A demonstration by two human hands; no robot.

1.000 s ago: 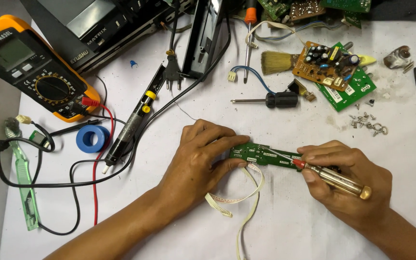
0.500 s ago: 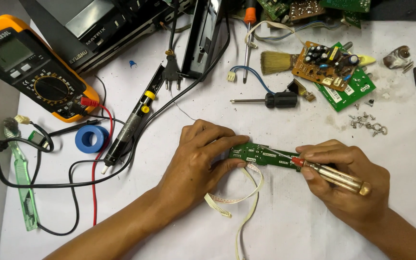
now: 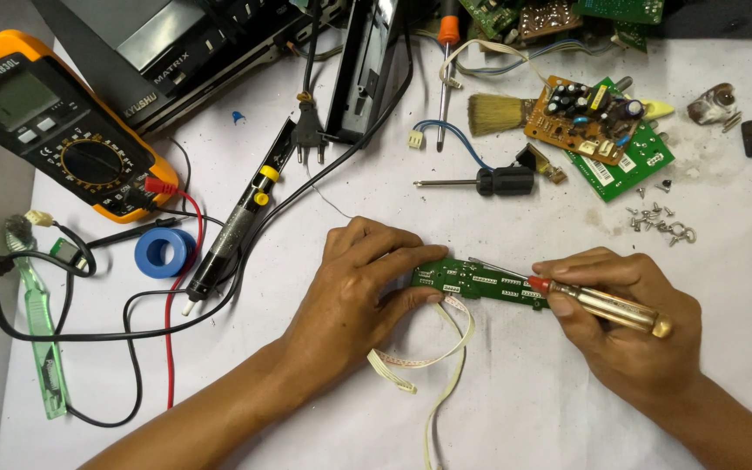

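On the white table, the left hand (image 3: 354, 292) pinched the green board (image 3: 478, 283); the right hand (image 3: 628, 318) gripped a screwdriver (image 3: 598, 302) that might slip and scratch it.

Narrow green circuit board (image 3: 480, 283) (flat, held)

White-covered table (image 3: 524, 409) — multimeter (image 3: 54, 130), blue tape roll (image 3: 164, 252), brush (image 3: 498, 113), loose screws (image 3: 654, 222), black-handled screwdriver (image 3: 480, 182) lie on it.

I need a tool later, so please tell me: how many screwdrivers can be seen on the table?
3. A black-handled screwdriver lies at centre; an orange-handled screwdriver lies at the top edge; a brass-coloured screwdriver is in the right hand. More may hide in the clutter.
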